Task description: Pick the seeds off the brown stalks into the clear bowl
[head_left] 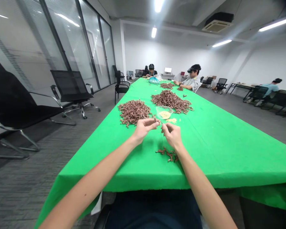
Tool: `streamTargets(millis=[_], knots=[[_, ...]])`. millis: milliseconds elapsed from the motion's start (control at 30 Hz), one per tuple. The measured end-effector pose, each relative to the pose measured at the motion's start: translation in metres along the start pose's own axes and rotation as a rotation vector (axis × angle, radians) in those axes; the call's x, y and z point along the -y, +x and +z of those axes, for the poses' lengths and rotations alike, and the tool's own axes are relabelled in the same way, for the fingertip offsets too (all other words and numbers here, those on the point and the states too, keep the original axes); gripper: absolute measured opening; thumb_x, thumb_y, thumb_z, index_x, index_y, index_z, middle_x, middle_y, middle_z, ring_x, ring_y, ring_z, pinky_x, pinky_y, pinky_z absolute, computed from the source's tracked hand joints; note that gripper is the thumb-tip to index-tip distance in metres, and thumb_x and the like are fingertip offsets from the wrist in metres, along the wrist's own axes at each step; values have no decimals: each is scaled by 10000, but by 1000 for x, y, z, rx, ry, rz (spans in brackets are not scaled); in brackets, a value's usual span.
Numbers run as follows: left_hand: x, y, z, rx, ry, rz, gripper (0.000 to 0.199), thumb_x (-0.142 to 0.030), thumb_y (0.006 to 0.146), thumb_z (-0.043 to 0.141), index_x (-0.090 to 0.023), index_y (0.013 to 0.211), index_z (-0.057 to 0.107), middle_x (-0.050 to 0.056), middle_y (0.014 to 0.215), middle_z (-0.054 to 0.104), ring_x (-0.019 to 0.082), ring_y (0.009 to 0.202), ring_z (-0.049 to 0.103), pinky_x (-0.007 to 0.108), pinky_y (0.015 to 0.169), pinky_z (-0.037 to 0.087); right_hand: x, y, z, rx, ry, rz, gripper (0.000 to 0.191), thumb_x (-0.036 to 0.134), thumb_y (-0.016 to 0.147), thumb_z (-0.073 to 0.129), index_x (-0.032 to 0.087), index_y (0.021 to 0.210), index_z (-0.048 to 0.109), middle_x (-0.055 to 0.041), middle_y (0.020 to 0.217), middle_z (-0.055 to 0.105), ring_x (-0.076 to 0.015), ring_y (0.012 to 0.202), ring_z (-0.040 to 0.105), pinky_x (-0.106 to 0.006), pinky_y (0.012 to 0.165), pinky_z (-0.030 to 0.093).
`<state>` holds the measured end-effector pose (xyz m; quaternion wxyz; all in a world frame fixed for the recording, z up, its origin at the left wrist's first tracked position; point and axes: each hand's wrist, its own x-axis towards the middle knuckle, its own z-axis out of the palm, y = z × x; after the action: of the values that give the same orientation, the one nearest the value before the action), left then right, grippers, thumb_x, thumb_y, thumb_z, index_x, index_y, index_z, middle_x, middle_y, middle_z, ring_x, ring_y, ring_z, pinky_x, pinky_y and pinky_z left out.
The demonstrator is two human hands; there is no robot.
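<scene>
My left hand is closed in a pinch on a small twisted brown piece at its fingertips. Close beside it, my right hand pinches what looks like a thin, pale thread, hard to make out. Below the hands, several dark brown pieces lie in a row on the green cloth, partly behind my right wrist. Just beyond my fingers stands a clear plastic bowl with small pale yellow bits in it. More pale bits are scattered beside the bowl.
Two large heaps of brown pieces, a left pile and a right pile, rest on the green tablecloth. Farther off are a smaller pile, a blue bag and seated people. Office chairs stand left.
</scene>
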<state>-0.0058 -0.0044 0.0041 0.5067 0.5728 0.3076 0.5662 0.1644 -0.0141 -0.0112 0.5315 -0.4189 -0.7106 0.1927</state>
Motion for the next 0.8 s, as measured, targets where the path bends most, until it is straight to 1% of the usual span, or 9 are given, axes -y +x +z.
streamTargets(millis=[167, 267, 367, 433, 800], knots=[[-2, 3, -4, -12, 0, 22, 353, -354, 695, 827, -148, 976, 772, 124, 1019, 755, 250, 927, 705, 411, 925, 505, -3, 0, -7, -11, -55, -57, 390, 473, 915, 523, 171, 708, 655, 2, 586, 578, -108, 513, 457, -252, 524, 358], [-5, 3, -5, 26, -7, 44, 320, -331, 718, 812, -152, 980, 775, 115, 1026, 755, 231, 930, 696, 410, 973, 479, -4, 0, -7, 11, -19, -49, 401, 474, 920, 519, 165, 714, 668, -2, 588, 584, -107, 508, 455, -253, 518, 354], [-8, 2, -6, 102, -7, 48, 309, -328, 754, 784, -148, 1004, 769, 119, 1048, 748, 223, 942, 684, 401, 971, 475, -4, 0, -7, 40, 7, -34, 421, 490, 920, 520, 164, 697, 669, 0, 573, 578, -104, 493, 444, -251, 505, 346], [-9, 2, -6, 129, -1, 50, 310, -327, 767, 773, -146, 1018, 766, 121, 1058, 744, 219, 935, 681, 395, 960, 477, -3, 0, -7, 46, 20, -29, 436, 499, 921, 517, 165, 682, 664, 3, 560, 569, -102, 484, 437, -250, 498, 342], [-10, 1, -7, 147, -4, 42, 304, -333, 755, 781, -152, 1000, 772, 116, 1039, 746, 225, 931, 678, 401, 950, 482, 1, -1, -9, 80, 50, -8, 453, 528, 923, 511, 172, 675, 643, 5, 544, 565, -99, 455, 446, -248, 478, 350]])
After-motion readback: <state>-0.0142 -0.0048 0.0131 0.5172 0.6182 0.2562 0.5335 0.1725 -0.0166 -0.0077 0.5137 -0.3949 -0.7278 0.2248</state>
